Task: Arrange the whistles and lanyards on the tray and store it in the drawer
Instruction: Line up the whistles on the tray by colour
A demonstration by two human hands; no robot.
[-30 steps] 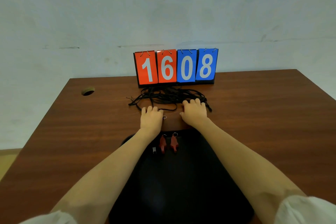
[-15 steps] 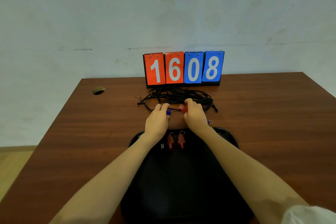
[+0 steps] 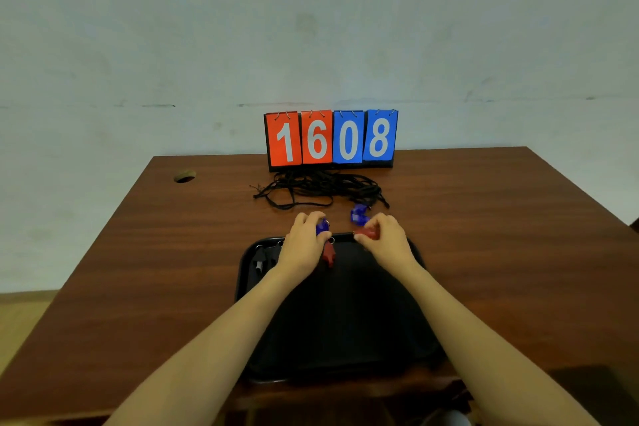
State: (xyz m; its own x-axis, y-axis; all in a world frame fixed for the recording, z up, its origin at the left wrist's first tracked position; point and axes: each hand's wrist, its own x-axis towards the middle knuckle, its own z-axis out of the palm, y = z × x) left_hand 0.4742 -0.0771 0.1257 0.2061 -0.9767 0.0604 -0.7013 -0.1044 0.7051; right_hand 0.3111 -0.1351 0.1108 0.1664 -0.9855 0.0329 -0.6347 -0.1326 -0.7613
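Left hand (image 3: 304, 245) is curled round a blue whistle (image 3: 323, 227), right hand (image 3: 389, 240) pinches a red whistle (image 3: 369, 233), both at the far rim of the tray (image 3: 243, 282). Early going, I'd judge: a second red whistle (image 3: 328, 254) and dark whistles (image 3: 261, 259) lie inside, while a spare blue whistle (image 3: 359, 213) and the lanyards (image 3: 321, 187) wait on the desk (image 3: 484, 218).

The wooden table (image 3: 484, 218) (cable hole (image 3: 184, 176) far left) bears a black tray (image 3: 243, 270). Beyond it lie a blue whistle (image 3: 359, 213), tangled black lanyards (image 3: 321, 187) and a scoreboard (image 3: 332, 138).
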